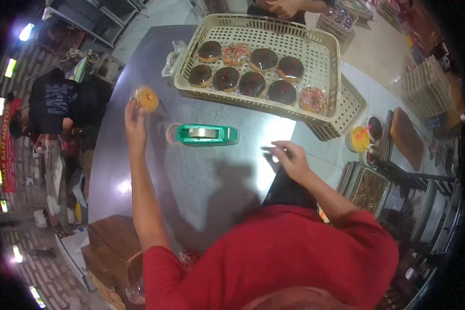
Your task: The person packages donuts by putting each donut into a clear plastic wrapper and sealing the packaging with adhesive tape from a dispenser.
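My left hand (pixel 135 120) reaches to the far left part of the metal table, its fingers closed on the edge of a plain golden doughnut (pixel 148 99). My right hand (pixel 293 163) is over the table's right edge, index finger and thumb apart, and I make out nothing held in it. A small bright spot shows by its thumb; I cannot tell what it is. Between the hands stands a green tape dispenser (pixel 233 136) with a roll of tape in it, touched by neither hand.
A cream plastic crate (pixel 258 106) at the table's far side holds several chocolate-glazed and sprinkled doughnuts. Another crate (pixel 352 106) sits lower at its right. A brown box (pixel 113 243) is at the near left. One person (pixel 54 98) stands left; another person's hands (pixel 285 7) show behind the crate.
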Motion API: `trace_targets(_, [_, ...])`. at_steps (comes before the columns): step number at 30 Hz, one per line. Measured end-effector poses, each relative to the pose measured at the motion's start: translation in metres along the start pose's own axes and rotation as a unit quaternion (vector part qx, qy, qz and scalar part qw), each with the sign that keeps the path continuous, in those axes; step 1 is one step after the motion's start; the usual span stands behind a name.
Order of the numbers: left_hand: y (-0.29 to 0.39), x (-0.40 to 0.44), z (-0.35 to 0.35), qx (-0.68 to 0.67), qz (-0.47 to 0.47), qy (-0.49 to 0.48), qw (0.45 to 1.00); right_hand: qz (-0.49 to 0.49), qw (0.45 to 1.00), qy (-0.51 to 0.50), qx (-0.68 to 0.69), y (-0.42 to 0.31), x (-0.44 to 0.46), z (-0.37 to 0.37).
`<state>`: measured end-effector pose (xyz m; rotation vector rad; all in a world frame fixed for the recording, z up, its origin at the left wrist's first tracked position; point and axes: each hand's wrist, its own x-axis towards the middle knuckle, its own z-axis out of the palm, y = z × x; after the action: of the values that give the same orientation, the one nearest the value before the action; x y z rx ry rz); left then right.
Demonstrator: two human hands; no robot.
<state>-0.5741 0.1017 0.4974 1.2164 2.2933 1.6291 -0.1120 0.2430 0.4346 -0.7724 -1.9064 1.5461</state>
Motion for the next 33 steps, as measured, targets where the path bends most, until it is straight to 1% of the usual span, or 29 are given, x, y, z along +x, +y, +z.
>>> trace_targets(1, [0.035, -0.016, 0.000, 0.003, 0.002, -0.002, 1.000, 0.029, 0.995, -0.051, 0.076, -0.015, 0.012, 0.014])
trace_targets(3, [0.110, -0.054, 0.017, 0.003, 0.040, -0.038, 0.998, -0.093, 0.981, -0.090, 0.145, -0.031, 0.035, 0.051])
trace_targets(4, [0.141, -0.073, 0.026, 0.018, 0.070, -0.083, 0.994, -0.097, 0.980, -0.095, 0.147, -0.035, 0.044, 0.066])
trace_targets(5, [0.171, -0.093, 0.038, 0.032, 0.097, -0.128, 0.986, -0.078, 0.953, -0.091, 0.280, -0.038, 0.050, 0.080])
trace_targets(6, [0.210, -0.116, 0.055, 0.037, 0.136, -0.135, 0.981, -0.054, 0.907, -0.085, 0.408, -0.038, 0.049, 0.088])
trace_targets(7, [0.236, -0.136, 0.066, 0.040, 0.173, -0.145, 0.973, -0.052, 0.907, -0.088, 0.409, -0.035, 0.038, 0.089])
trace_targets(8, [0.237, -0.152, 0.068, 0.040, 0.168, -0.144, 0.974, 0.019, 0.843, -0.117, 0.525, -0.029, 0.023, 0.085])
trace_targets(9, [0.232, -0.167, 0.072, 0.063, 0.169, -0.119, 0.976, 0.091, 0.761, -0.144, 0.626, -0.022, 0.008, 0.076])
trace_targets(10, [0.222, -0.180, 0.077, 0.085, 0.168, -0.091, 0.978, 0.163, 0.663, -0.167, 0.711, -0.017, -0.003, 0.068])
trace_targets(11, [0.193, -0.197, 0.086, 0.084, 0.158, -0.086, 0.980, 0.173, 0.664, -0.170, 0.707, -0.015, -0.013, 0.061])
trace_targets(12, [0.159, -0.216, 0.096, 0.001, 0.046, -0.117, 0.992, 0.192, 0.712, -0.162, 0.655, -0.014, -0.025, 0.054])
trace_targets(13, [0.130, -0.238, 0.102, -0.084, -0.066, -0.142, 0.984, 0.210, 0.756, -0.158, 0.599, -0.015, -0.035, 0.049])
trace_targets(14, [0.132, -0.248, 0.104, -0.085, -0.076, -0.132, 0.985, 0.225, 0.796, -0.157, 0.539, -0.018, -0.042, 0.046])
trace_targets(15, [0.134, -0.253, 0.106, -0.159, -0.144, -0.149, 0.965, 0.230, 0.796, -0.168, 0.535, -0.024, -0.042, 0.045])
trace_targets(16, [0.136, -0.257, 0.107, -0.231, -0.207, -0.163, 0.936, 0.184, 0.850, -0.200, 0.451, -0.032, -0.038, 0.045])
trace_targets(17, [0.139, -0.261, 0.106, -0.302, -0.266, -0.174, 0.899, 0.132, 0.892, -0.233, 0.363, -0.042, -0.035, 0.046])
trace_targets(18, [0.142, -0.261, 0.104, -0.301, -0.265, -0.158, 0.902, 0.074, 0.923, -0.263, 0.272, -0.052, -0.032, 0.049])
trace_targets(19, [0.145, -0.258, 0.101, -0.318, -0.253, -0.108, 0.907, 0.069, 0.919, -0.276, 0.272, -0.064, -0.031, 0.051])
trace_targets(21, [0.153, -0.250, 0.093, -0.351, -0.217, -0.011, 0.911, 0.038, 0.931, -0.267, 0.246, -0.087, -0.026, 0.053])
trace_targets(22, [0.157, -0.250, 0.087, -0.350, -0.210, 0.000, 0.913, 0.021, 0.937, -0.260, 0.233, -0.094, -0.023, 0.055])
trace_targets(23, [0.160, -0.250, 0.082, -0.384, -0.198, 0.047, 0.901, 0.013, 0.935, -0.269, 0.230, -0.095, -0.022, 0.060])
trace_targets(25, [0.168, -0.254, 0.074, -0.450, -0.175, 0.137, 0.865, 0.077, 0.889, -0.234, 0.387, -0.091, -0.024, 0.072])
trace_targets(26, [0.172, -0.255, 0.071, -0.451, -0.169, 0.145, 0.864, 0.109, 0.855, -0.213, 0.461, -0.089, -0.024, 0.077])
trace_targets(27, [0.177, -0.257, 0.070, -0.481, -0.161, 0.158, 0.848, 0.106, 0.854, -0.221, 0.458, -0.088, -0.022, 0.079])
trace_targets(28, [0.182, -0.260, 0.068, -0.509, -0.152, 0.171, 0.830, 0.035, 0.902, -0.207, 0.378, -0.089, -0.020, 0.079])
trace_targets(29, [0.187, -0.263, 0.067, -0.537, -0.144, 0.183, 0.811, -0.039, 0.936, -0.190, 0.294, -0.090, -0.017, 0.080])
trace_targets(30, [0.192, -0.265, 0.065, -0.538, -0.140, 0.189, 0.810, -0.113, 0.957, -0.170, 0.208, -0.091, -0.014, 0.081])
trace_targets(31, [0.198, -0.267, 0.065, -0.524, -0.129, 0.196, 0.819, -0.117, 0.955, -0.177, 0.206, -0.093, -0.011, 0.081])
trace_targets(33, [0.206, -0.273, 0.062, -0.494, -0.112, 0.208, 0.837, -0.085, 0.971, -0.156, 0.162, -0.120, -0.009, 0.076])
